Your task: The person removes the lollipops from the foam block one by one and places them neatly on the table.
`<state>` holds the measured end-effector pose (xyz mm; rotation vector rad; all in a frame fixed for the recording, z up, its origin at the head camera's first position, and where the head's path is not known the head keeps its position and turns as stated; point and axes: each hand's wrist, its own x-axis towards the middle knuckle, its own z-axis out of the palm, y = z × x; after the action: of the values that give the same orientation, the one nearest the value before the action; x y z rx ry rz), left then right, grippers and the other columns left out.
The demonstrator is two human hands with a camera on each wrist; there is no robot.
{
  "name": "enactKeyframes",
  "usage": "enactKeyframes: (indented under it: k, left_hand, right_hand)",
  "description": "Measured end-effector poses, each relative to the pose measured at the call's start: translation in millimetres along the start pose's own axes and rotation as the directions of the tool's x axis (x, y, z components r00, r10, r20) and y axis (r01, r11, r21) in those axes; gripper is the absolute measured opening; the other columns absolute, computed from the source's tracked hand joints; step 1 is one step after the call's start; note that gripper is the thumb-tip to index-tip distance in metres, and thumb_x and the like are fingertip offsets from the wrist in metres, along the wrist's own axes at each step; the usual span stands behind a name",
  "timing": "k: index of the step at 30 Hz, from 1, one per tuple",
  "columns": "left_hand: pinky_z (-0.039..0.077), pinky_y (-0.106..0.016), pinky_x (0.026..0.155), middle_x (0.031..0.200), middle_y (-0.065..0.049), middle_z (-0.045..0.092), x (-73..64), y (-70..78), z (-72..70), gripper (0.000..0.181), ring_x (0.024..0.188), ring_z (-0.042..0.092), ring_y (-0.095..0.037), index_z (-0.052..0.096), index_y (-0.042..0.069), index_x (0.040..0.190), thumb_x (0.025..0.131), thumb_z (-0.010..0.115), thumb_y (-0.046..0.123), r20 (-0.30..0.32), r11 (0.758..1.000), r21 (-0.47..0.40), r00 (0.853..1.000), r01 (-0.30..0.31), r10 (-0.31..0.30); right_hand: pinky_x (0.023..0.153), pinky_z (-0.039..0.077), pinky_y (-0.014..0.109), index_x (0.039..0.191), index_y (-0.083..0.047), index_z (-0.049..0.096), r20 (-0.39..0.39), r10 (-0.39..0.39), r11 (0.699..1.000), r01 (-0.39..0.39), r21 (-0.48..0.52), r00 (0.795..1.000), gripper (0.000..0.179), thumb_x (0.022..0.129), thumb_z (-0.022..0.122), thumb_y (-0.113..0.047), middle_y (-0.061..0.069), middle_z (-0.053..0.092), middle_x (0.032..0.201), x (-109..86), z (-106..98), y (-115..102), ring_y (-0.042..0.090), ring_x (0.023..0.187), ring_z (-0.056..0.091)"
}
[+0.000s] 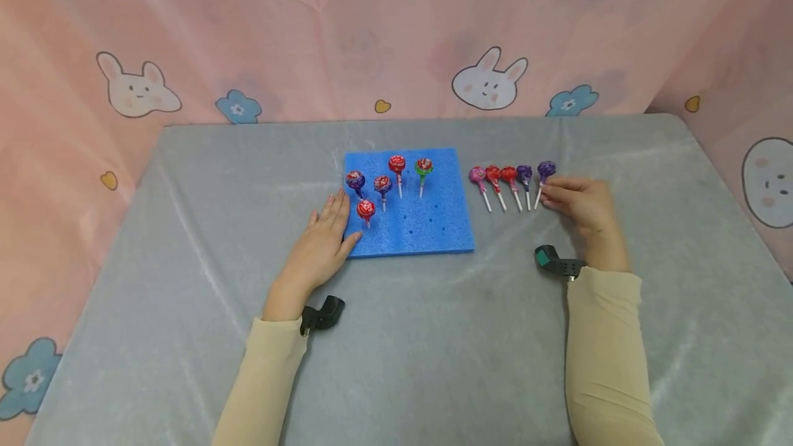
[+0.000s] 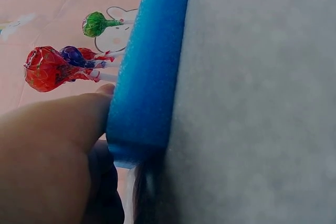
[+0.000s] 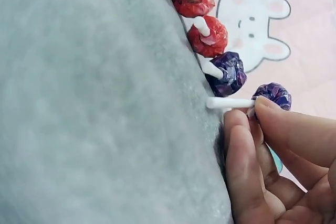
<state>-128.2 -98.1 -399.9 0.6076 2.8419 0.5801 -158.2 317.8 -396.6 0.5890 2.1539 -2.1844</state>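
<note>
A blue foam board (image 1: 446, 184) with small holes lies on the table, and several wrapped lollipops stand upright in its left and back parts. Among them are a green-and-red lollipop (image 1: 424, 166) and a red one (image 1: 366, 209) near the left edge. My left hand (image 1: 319, 243) rests along the board's left edge, fingers straight, with the thumb touching its front left corner. At the right, my right hand (image 1: 582, 205) pinches a purple lollipop (image 3: 272, 95) between thumb and fingers, just below its head. Its white stick (image 3: 231, 103) points away from the fingertips.
Left of the right hand several more lollipops lie in a row: a pink one (image 1: 477, 174), red ones (image 1: 509, 174) and a dark purple one (image 1: 524, 172). A grey cloth covers the table (image 1: 434, 349). Behind it hangs a pink curtain (image 1: 384, 33) with rabbits and flowers.
</note>
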Motion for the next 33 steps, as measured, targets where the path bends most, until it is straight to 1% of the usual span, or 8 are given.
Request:
enactKeyframes:
  k: [3, 9, 13, 19, 25, 27, 31, 33]
  left_hand:
    - [0.008, -0.047, 0.114, 0.157, -0.012, 0.004, 0.0, 0.2, -0.9, 0.066, 0.144, 0.002, -0.026, 0.008, 0.001, 0.150, 0.102, 0.036, 0.037, 0.002, 1.000, 0.002, 1.000, 0.003, -0.003]
    - [0.008, -0.047, 0.114, 0.157, -0.012, 0.004, -0.1, 0.2, -1.1, 0.066, 0.144, 0.003, -0.026, 0.008, 0.001, 0.150, 0.102, 0.036, 0.037, -0.006, 1.000, 0.001, 1.000, 0.000, 0.000]
    - [0.008, -0.048, 0.113, 0.157, -0.012, 0.004, -1.0, 0.4, 0.1, 0.066, 0.144, 0.003, -0.026, 0.008, 0.001, 0.150, 0.102, 0.036, 0.037, 0.003, 1.000, 0.003, 1.000, 0.003, -0.003]
    - [0.008, -0.047, 0.114, 0.157, -0.012, 0.004, -1.1, 0.7, 1.4, 0.066, 0.144, 0.002, -0.026, 0.008, 0.001, 0.150, 0.102, 0.036, 0.037, -0.003, 1.000, 0.004, 1.000, 0.005, -0.005]
    - [0.008, -0.047, 0.114, 0.157, -0.013, 0.004, -2.6, -0.1, 2.6, 0.066, 0.143, 0.003, -0.026, 0.009, 0.000, 0.150, 0.102, 0.036, 0.036, -0.002, 1.000, 0.007, 1.000, 0.002, -0.002]
    - [0.007, -0.047, 0.114, 0.157, -0.013, 0.003, -2.5, -0.4, 2.8, 0.066, 0.143, 0.003, -0.026, 0.008, 0.000, 0.150, 0.102, 0.036, 0.036, -0.001, 1.000, 0.007, 1.000, 0.005, -0.005]
    - [0.008, -0.048, 0.113, 0.157, -0.013, 0.003, -1.5, -0.4, 2.5, 0.066, 0.143, 0.003, -0.027, 0.009, 0.000, 0.150, 0.102, 0.036, 0.036, -0.007, 1.000, 0.009, 1.000, 0.001, -0.001]
    - [0.008, -0.048, 0.113, 0.157, -0.013, 0.003, -1.0, -0.3, 2.2, 0.066, 0.143, 0.003, -0.028, 0.009, 0.000, 0.150, 0.102, 0.036, 0.036, -0.008, 1.000, 0.009, 1.000, -0.002, 0.002]
  right_hand:
    - [0.062, 0.053, 0.018, 0.069, -0.021, 0.074, -0.026, 0.005, 0.999, -0.006, -0.038, 1.000, 0.029, 0.086, 0.065, 0.001, -0.009, 0.067, 0.072, 1.3, 1.4, 0.4, 0.005, 0.062, 0.066]
    - [0.058, 0.053, 0.018, 0.068, -0.018, 0.073, -0.021, -0.022, 0.999, 0.021, -0.025, 1.000, 0.028, 0.086, 0.065, 0.003, -0.008, 0.067, 0.068, 1.3, 2.4, -1.8, 0.004, 0.058, 0.065]
    - [0.059, 0.053, 0.017, 0.068, -0.020, 0.073, -0.039, -0.011, 0.997, 0.008, -0.081, 0.999, 0.029, 0.086, 0.065, 0.000, -0.011, 0.066, 0.069, 0.0, 2.2, -0.2, 0.002, 0.059, 0.064]
    - [0.059, 0.053, 0.017, 0.069, -0.018, 0.073, -0.058, 0.007, 0.996, -0.012, -0.089, 0.998, 0.027, 0.086, 0.066, 0.002, -0.010, 0.066, 0.069, -0.9, 2.4, 0.1, 0.002, 0.060, 0.064]
    - [0.058, 0.052, 0.016, 0.067, -0.021, 0.068, -0.094, 0.037, 0.971, -0.058, -0.234, 0.995, 0.026, 0.086, 0.067, -0.003, -0.013, 0.062, 0.064, -3.6, 5.1, -1.2, 0.000, 0.058, 0.062]
    - [0.058, 0.052, 0.016, 0.066, -0.021, 0.068, -0.093, 0.040, 0.970, -0.061, -0.237, 0.995, 0.026, 0.086, 0.067, -0.004, -0.013, 0.063, 0.064, -3.9, 5.4, -2.1, 0.000, 0.058, 0.063]
    - [0.058, 0.052, 0.016, 0.064, -0.021, 0.068, -0.075, 0.033, 0.978, -0.048, -0.205, 0.997, 0.030, 0.085, 0.067, 0.000, -0.013, 0.064, 0.063, -3.2, 5.0, -3.7, 0.000, 0.058, 0.063]
    - [0.058, 0.052, 0.016, 0.066, -0.020, 0.068, -0.078, 0.030, 0.976, -0.046, -0.214, 0.996, 0.028, 0.085, 0.067, 0.001, -0.013, 0.063, 0.063, -3.4, 4.7, -4.3, 0.000, 0.057, 0.063]
